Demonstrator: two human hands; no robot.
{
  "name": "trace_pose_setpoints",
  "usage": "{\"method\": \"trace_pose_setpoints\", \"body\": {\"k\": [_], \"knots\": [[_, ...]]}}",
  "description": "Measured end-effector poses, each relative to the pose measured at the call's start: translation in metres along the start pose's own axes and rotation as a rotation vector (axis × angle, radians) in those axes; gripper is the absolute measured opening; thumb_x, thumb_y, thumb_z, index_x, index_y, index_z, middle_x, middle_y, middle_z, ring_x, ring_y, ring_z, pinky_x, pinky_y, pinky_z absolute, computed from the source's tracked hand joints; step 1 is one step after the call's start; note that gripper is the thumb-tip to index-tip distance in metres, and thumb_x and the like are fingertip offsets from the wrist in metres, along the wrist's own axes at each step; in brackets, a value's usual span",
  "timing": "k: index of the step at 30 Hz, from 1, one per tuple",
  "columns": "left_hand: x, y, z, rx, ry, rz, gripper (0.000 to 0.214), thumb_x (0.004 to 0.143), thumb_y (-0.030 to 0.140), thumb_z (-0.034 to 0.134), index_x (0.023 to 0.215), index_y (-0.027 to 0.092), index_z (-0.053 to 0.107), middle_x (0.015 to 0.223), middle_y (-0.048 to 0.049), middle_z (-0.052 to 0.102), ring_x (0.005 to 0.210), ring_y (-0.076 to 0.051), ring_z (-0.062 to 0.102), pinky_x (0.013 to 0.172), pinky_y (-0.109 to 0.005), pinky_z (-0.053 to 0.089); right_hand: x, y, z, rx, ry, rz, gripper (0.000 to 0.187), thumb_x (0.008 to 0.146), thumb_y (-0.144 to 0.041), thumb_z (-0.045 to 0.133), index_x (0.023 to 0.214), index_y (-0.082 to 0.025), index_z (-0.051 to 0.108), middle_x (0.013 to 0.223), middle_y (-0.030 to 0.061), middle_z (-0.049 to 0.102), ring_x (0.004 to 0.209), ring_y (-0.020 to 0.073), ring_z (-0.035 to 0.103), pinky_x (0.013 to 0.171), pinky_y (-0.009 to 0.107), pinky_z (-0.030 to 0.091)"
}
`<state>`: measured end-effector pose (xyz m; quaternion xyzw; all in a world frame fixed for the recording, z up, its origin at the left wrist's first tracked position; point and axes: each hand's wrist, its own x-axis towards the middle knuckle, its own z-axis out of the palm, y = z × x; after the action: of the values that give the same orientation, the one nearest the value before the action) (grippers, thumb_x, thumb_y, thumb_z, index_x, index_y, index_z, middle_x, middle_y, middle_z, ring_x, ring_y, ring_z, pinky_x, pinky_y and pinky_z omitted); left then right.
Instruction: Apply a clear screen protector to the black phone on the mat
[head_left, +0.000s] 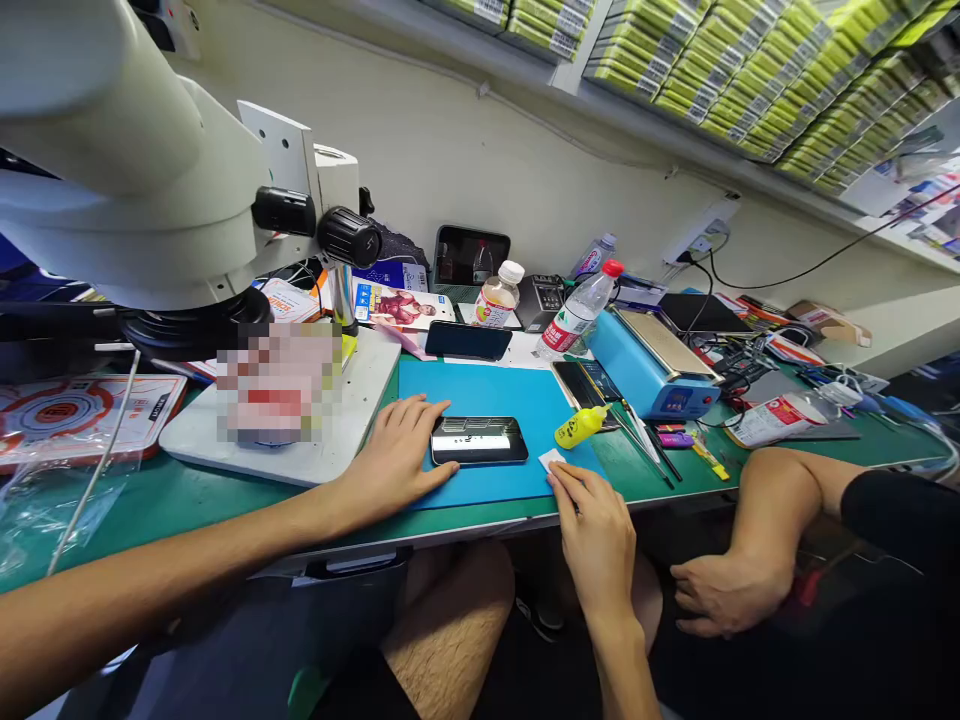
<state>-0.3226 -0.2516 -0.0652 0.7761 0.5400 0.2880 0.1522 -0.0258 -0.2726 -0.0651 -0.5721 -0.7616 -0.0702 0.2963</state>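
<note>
A smartphone [480, 441] with a dark, glossy face reflecting light lies flat on the blue mat [487, 488]. My left hand [401, 452] rests at the phone's left end, its thumb along the near edge and its index finger along the far edge, steadying it. Between the thumb and fingers of my right hand [596, 525] is a small white folded piece of tissue or cloth [552, 459], at the mat's right side, apart from the phone. Just beyond that piece, a yellow squeeze bottle [581, 427] with a pointed nozzle lies tilted.
A microscope [187, 200] overhangs the left side above its white base [349, 400]. Behind the mat are a dark phone [469, 341] and drink bottles [577, 318]. To the right stand a blue heating box [652, 365], tweezers [645, 440] and a co-worker's arm [765, 530].
</note>
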Motion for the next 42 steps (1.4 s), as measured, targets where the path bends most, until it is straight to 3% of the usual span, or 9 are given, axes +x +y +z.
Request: {"method": "trace_pose_setpoints", "body": {"k": [3,7,11,16,20,26,32,35,42], "knots": [[-0.001,-0.001,0.000,-0.003,-0.002,-0.014,0.073,0.091,0.052,0.065,0.153,0.022,0.041,0.147,-0.0145,0.053,0.146,-0.037,0.038,0.121,-0.055,0.029,0.007,-0.007,-0.001,0.022,0.022,0.052,0.035,0.106,-0.043,0.050,0.101,-0.022,0.078,0.102,0.0080,0.078,0.094,0.0250,0.070,0.086,0.041,0.049],[0.000,-0.001,0.001,-0.075,0.018,-0.042,0.076,0.087,0.053,0.069,0.151,0.022,0.043,0.147,-0.0134,0.053,0.147,-0.037,0.038,0.120,-0.054,0.030,0.012,-0.025,0.006,0.254,0.223,0.235,0.031,0.102,-0.044,0.057,0.099,-0.021,0.077,0.101,0.0085,0.077,0.093,0.0230,0.070,0.086,0.037,0.053],[0.004,-0.001,-0.001,-0.313,0.068,-0.193,0.050,0.100,0.041,0.045,0.147,0.025,0.046,0.135,-0.0087,0.064,0.136,-0.031,0.050,0.119,-0.053,0.032,0.017,-0.051,0.014,0.285,0.308,0.244,0.025,0.102,-0.039,0.060,0.101,-0.020,0.077,0.101,0.0087,0.077,0.095,0.0226,0.069,0.088,0.037,0.054],[0.009,-0.005,-0.004,-0.549,0.074,-0.324,0.048,0.100,0.031,0.035,0.146,0.025,0.044,0.134,-0.0072,0.066,0.134,-0.027,0.052,0.120,-0.053,0.029,0.022,-0.084,0.021,0.253,0.081,-0.002,0.028,0.107,-0.031,0.051,0.123,-0.022,0.073,0.121,0.0092,0.076,0.117,0.0242,0.068,0.104,0.044,0.052],[0.010,-0.004,-0.004,-0.601,0.095,-0.339,0.047,0.100,0.032,0.035,0.144,0.025,0.047,0.134,-0.0081,0.066,0.134,-0.027,0.053,0.119,-0.053,0.031,0.013,-0.084,0.019,0.225,-0.024,-0.132,0.052,0.110,-0.028,0.040,0.162,-0.023,0.036,0.157,0.0102,0.053,0.150,0.0261,0.046,0.125,0.057,0.035],[0.008,0.001,-0.005,-0.481,0.074,-0.311,0.043,0.101,0.037,0.036,0.140,0.026,0.051,0.132,-0.0067,0.067,0.133,-0.028,0.053,0.121,-0.053,0.029,0.000,-0.072,0.018,0.180,-0.213,-0.251,0.055,0.109,-0.034,0.044,0.163,-0.025,0.033,0.164,0.0078,0.043,0.154,0.0276,0.038,0.127,0.058,0.032],[0.006,-0.004,-0.005,-0.454,0.053,-0.228,0.042,0.104,0.037,0.031,0.138,0.029,0.053,0.137,-0.0053,0.066,0.137,-0.025,0.052,0.122,-0.048,0.030,0.028,-0.099,0.037,0.125,-0.227,-0.224,0.058,0.108,-0.046,0.044,0.155,-0.012,0.047,0.158,0.0161,0.050,0.150,0.0316,0.043,0.127,0.059,0.030],[0.007,-0.003,-0.007,-0.525,0.076,-0.300,0.042,0.106,0.042,0.031,0.139,0.028,0.052,0.144,-0.0058,0.061,0.141,-0.024,0.049,0.124,-0.048,0.027,0.039,-0.113,0.044,0.150,-0.252,-0.234,0.059,0.108,-0.047,0.044,0.153,-0.009,0.049,0.158,0.0173,0.050,0.151,0.0306,0.043,0.128,0.056,0.031],[0.013,-0.002,-0.005,-0.792,0.226,-0.375,0.045,0.107,0.048,0.029,0.133,0.023,0.055,0.135,-0.0074,0.066,0.138,-0.023,0.052,0.124,-0.044,0.031,0.002,-0.123,0.031,0.151,-0.281,-0.297,0.067,0.105,-0.046,0.050,0.160,-0.009,0.038,0.161,0.0161,0.045,0.154,0.0319,0.038,0.128,0.057,0.032]]}}
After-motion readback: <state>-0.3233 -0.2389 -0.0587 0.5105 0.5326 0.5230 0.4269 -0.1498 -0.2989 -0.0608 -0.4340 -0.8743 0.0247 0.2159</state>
